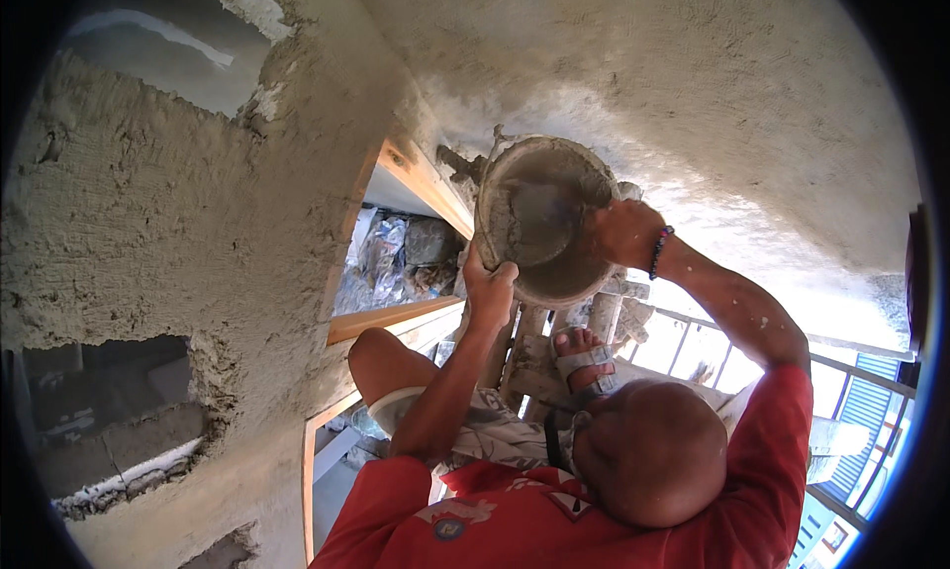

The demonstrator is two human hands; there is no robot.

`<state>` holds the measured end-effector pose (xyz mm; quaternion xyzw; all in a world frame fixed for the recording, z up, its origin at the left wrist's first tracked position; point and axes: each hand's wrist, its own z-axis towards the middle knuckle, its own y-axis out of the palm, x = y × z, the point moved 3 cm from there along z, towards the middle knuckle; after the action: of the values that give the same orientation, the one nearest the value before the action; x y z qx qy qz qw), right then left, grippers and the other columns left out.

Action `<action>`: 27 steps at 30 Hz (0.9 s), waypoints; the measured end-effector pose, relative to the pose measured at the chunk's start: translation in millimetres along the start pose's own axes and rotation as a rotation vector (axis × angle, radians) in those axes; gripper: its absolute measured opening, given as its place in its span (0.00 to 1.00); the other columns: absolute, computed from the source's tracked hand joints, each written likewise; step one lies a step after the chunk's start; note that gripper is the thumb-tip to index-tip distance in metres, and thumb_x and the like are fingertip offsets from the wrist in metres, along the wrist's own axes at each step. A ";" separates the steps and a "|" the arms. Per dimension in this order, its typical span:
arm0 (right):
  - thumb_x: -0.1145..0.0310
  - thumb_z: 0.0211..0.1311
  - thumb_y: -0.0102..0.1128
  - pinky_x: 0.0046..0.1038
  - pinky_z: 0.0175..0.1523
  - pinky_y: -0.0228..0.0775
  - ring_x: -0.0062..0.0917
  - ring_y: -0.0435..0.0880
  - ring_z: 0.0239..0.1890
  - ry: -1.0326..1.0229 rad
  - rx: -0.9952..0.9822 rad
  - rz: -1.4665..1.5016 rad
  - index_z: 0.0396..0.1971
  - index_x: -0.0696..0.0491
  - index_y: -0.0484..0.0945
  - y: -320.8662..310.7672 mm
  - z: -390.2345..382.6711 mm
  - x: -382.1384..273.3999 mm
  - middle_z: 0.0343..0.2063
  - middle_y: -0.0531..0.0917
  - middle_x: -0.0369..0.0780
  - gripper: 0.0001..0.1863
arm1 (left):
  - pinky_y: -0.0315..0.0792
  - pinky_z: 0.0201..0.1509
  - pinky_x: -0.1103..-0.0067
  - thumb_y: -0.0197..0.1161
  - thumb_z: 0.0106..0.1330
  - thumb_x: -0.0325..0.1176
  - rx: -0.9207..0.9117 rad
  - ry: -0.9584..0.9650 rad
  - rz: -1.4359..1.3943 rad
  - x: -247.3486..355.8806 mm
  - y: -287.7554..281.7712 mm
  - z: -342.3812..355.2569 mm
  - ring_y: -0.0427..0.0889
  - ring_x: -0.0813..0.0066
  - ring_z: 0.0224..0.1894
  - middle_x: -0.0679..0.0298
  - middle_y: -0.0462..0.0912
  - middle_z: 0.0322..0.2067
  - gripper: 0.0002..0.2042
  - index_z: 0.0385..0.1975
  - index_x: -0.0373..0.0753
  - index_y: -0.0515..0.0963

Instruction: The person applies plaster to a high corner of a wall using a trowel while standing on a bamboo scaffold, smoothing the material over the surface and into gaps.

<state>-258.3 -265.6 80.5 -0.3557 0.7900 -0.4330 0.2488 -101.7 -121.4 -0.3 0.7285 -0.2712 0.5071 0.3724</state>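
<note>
Mortar-caked round pan [539,223], rough plastered wall [148,223]

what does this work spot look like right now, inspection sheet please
surface: rough plastered wall with unfilled holes; mortar-caked wooden frame below
job's things: round pan smeared with mortar, held up and tilted
clutter: crumpled bags behind the window opening
hands: the wearer's own hands are not in view; a co-worker in a red shirt holds the pan with a bare hand on the lower rim and a wristband hand on the side
cables: nothing seen
surroundings: wooden window frame, metal railing, a sandalled foot on the wooden frame
</note>
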 end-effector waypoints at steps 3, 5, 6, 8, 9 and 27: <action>0.66 0.62 0.46 0.38 0.39 0.77 0.41 0.84 0.37 0.048 0.219 -0.082 0.44 0.57 0.77 -8.2 3.0 -7.0 0.31 0.82 0.51 0.16 | 0.68 0.52 0.80 0.51 0.47 0.15 0.015 -0.009 0.025 1.6 1.1 1.1 0.75 0.73 0.45 0.59 0.76 0.44 0.27 0.53 0.31 0.67; 0.69 0.61 0.46 0.37 0.38 0.77 0.40 0.83 0.35 0.046 0.078 -0.047 0.50 0.58 0.72 28.7 15.4 -3.4 0.31 0.81 0.50 0.18 | 0.68 0.51 0.80 0.52 0.47 0.16 0.014 0.002 0.137 -6.8 1.7 -2.1 0.76 0.73 0.44 0.59 0.76 0.43 0.27 0.52 0.31 0.68; 0.69 0.60 0.46 0.37 0.38 0.77 0.40 0.83 0.34 -0.022 0.130 -0.079 0.48 0.58 0.74 31.9 10.6 -11.5 0.30 0.81 0.49 0.17 | 0.70 0.49 0.79 0.54 0.47 0.18 -0.001 0.022 0.086 -2.5 4.3 -1.9 0.76 0.73 0.42 0.59 0.77 0.41 0.25 0.51 0.30 0.68; 0.69 0.58 0.48 0.37 0.38 0.77 0.39 0.84 0.34 -0.121 0.120 -0.105 0.44 0.56 0.76 40.3 -6.9 -32.0 0.30 0.82 0.49 0.16 | 0.70 0.48 0.78 0.54 0.47 0.18 0.024 -0.002 0.117 -6.3 -0.8 -2.5 0.76 0.73 0.41 0.58 0.77 0.40 0.25 0.51 0.30 0.69; 0.69 0.56 0.50 0.37 0.37 0.77 0.38 0.84 0.34 -0.149 0.059 -0.103 0.43 0.56 0.76 39.1 -11.8 -38.6 0.31 0.82 0.48 0.15 | 0.70 0.48 0.78 0.54 0.47 0.19 0.038 -0.016 0.128 -12.2 -4.8 -2.0 0.76 0.73 0.40 0.58 0.77 0.39 0.25 0.50 0.30 0.69; 0.56 0.60 0.53 0.36 0.42 0.76 0.36 0.83 0.40 -0.011 0.112 -0.164 0.35 0.56 0.81 11.5 12.0 -18.4 0.34 0.82 0.46 0.18 | 0.67 0.56 0.72 0.60 0.48 0.21 0.120 0.103 0.430 -20.1 -9.1 -13.3 0.76 0.60 0.49 0.50 0.77 0.46 0.29 0.56 0.28 0.66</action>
<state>-242.5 -253.1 66.1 -0.4072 0.7315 -0.4932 0.2364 -108.6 -104.9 -18.9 0.6480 -0.3700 0.6265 0.2250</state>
